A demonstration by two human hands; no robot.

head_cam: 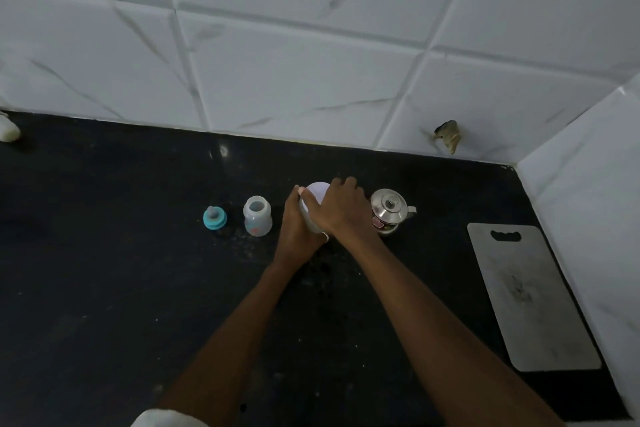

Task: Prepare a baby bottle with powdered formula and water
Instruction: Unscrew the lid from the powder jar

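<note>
Formula tin stands on bench between open bottle and steel kettle. Left hand fingers curl round its side. Right hand fingers clamp over the lid

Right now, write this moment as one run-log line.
left hand: grips formula tin | right hand: grips tin lid | bottle: open, upright | kettle: lidded
</note>
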